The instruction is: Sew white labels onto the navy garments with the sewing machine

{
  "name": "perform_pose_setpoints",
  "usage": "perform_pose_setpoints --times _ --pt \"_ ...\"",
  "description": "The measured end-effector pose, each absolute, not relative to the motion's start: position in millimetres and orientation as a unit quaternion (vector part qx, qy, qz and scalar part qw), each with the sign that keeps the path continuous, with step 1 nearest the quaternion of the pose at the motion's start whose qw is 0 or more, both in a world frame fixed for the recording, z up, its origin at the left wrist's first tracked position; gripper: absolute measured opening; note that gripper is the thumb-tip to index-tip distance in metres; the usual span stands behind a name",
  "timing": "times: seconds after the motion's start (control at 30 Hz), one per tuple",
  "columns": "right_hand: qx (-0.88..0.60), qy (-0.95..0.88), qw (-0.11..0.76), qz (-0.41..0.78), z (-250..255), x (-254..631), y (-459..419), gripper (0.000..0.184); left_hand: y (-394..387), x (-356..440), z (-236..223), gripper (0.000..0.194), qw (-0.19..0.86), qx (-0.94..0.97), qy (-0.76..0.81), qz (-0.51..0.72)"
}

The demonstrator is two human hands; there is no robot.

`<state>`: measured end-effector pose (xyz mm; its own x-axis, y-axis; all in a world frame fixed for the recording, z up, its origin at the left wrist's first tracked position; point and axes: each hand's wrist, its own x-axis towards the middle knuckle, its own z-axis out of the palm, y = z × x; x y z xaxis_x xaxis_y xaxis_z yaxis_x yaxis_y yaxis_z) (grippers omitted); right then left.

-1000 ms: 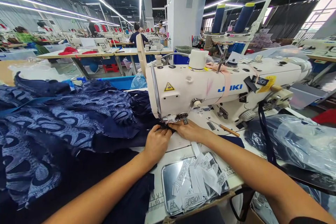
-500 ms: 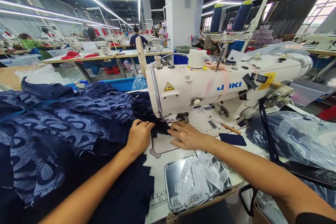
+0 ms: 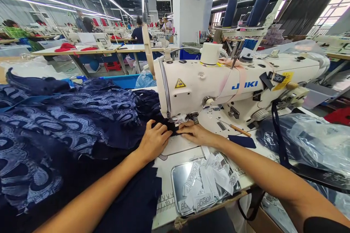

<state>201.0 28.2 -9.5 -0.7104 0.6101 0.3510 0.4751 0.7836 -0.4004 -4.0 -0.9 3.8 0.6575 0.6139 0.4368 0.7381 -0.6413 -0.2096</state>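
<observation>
Fingers [image 3: 158,128] of left hand [image 3: 152,143] and right hand [image 3: 201,134] are being placed on navy fabric [image 3: 120,134], grip being unclear; puckering under the sewing machine [image 3: 186,80] is being risked by uneven tension.

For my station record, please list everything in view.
Sewing machine: one, white, centre
Thread cones: at least two, navy, above machine
Cloth: count unclear, navy with pale pattern, left
Tray: one, silver, front
Labels: several, white, on tray
Tool: one, brown handle, machine bed
Patch: one, navy, near tool
Plastic: count unclear, clear, right
People: several, mixed clothing, background
Left hand: one, bare, on cloth
Right hand: one, bare, near needle
</observation>
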Motion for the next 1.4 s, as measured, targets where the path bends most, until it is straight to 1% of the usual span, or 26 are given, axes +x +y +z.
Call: perform_pose_setpoints --times 0.13,0.23,0.43,0.53,0.7,0.93,1.27,1.4 --pt "-0.284 -0.914 0.249 0.150 -10 203 29 0.023 3 0 0 0.023 0.199 -0.901 -0.348 -0.165" --pt "-0.271 -0.920 0.251 0.131 -9 205 30 0.022 6 0 -2 0.024 0.189 -0.913 -0.318 -0.169" --pt "-0.229 -0.954 0.192 -0.004 -6 203 27 0.023 6 -5 1 0.022 0.162 -0.924 -0.308 -0.159" --pt "-0.233 -0.955 0.179 -0.035 -5 202 24 0.025 2 -9 4 0.025 0.133 -0.923 -0.325 -0.158" --pt "-0.241 -0.949 0.204 -0.021 -5 203 21 0.026 0 -14 5 0.032 0.087 -0.929 -0.329 -0.145" --pt "-0.236 -0.948 0.212 -0.010 -5 204 20 0.027 3 -16 5 0.033 0.088 -0.930 -0.326 -0.142" --pt "-0.259 -0.949 0.182 -0.010 -2 200 19 0.027 9 -18 5 0.035 0.105 -0.934 -0.320 -0.117" --pt "-0.282 -0.947 0.157 -0.007 1 198 18 0.033 14 -20 5 0.034 0.116 -0.935 -0.314 -0.118"
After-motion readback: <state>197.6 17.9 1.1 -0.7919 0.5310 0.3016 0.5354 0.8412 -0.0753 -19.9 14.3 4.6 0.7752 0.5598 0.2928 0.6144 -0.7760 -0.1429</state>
